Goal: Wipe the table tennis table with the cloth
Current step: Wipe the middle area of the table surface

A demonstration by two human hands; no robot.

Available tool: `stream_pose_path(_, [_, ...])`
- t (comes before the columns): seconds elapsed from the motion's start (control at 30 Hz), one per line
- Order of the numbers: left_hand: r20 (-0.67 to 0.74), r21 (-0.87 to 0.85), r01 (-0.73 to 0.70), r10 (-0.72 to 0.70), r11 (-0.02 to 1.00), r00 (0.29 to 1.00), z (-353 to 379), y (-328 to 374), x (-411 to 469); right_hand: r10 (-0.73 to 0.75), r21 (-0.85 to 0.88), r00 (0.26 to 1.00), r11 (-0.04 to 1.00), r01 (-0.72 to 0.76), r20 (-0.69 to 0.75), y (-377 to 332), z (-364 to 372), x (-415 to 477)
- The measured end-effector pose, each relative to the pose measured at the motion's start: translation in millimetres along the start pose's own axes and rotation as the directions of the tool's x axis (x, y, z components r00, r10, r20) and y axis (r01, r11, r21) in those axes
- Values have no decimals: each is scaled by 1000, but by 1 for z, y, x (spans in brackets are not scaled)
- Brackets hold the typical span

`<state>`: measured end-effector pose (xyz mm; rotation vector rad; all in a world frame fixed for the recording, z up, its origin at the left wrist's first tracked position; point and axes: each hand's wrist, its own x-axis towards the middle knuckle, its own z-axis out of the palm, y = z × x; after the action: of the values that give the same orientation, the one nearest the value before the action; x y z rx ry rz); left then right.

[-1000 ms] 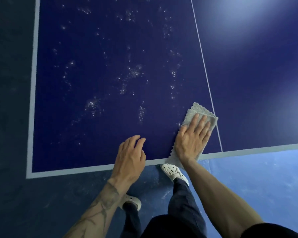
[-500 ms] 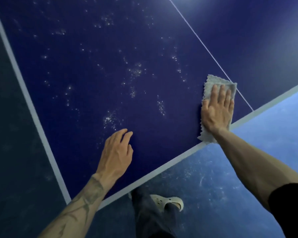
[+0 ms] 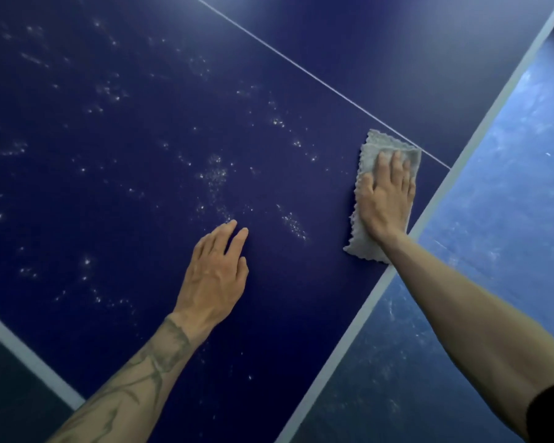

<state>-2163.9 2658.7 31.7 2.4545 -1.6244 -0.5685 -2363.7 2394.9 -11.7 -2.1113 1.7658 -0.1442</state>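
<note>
Leftmost, well to the left of the cloth (image 3: 370,151), a dark strip of floor (image 3: 10,378) is seen beyond a white border stripe (image 3: 23,350). The blue tabletop (image 3: 109,219) is cut off by the frame at the top and left, and pale specks (image 3: 216,174) are scattered across it. Left of the cloth, the left hand (image 3: 215,276) is laid open on the tabletop with its fingers nearly straight; whether the palm bears down cannot be told. The grey cloth is pressed flat by the right hand (image 3: 386,203), whose fingers are extended and close together. The cloth's middle is hidden under that hand and its near corner under the wrist. Its long axis runs away from the person, in line with the fingers. Its far end is met by a thin white centre line (image 3: 301,70), and its near end lies just beside the right border stripe (image 3: 349,337). Right of the cloth, scuffed blue flooring (image 3: 493,219) is seen.
</note>
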Motion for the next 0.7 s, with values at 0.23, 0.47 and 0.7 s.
stream_pose_path(0.23, [-9,90,-157,159,983,987,4,-22,58,126,-39,991,991,-127,-34,12,7,-6])
stream_pose_path(0.47, [-74,185,-331,349,925,934,21,-60,85,133,-4,984,991,-134,-122,-66,53,-14])
stream_pose_path(0.7, [-99,141,-346,361,927,927,32,-73,82,332,22,933,943,-332,-142,-10,37,-41])
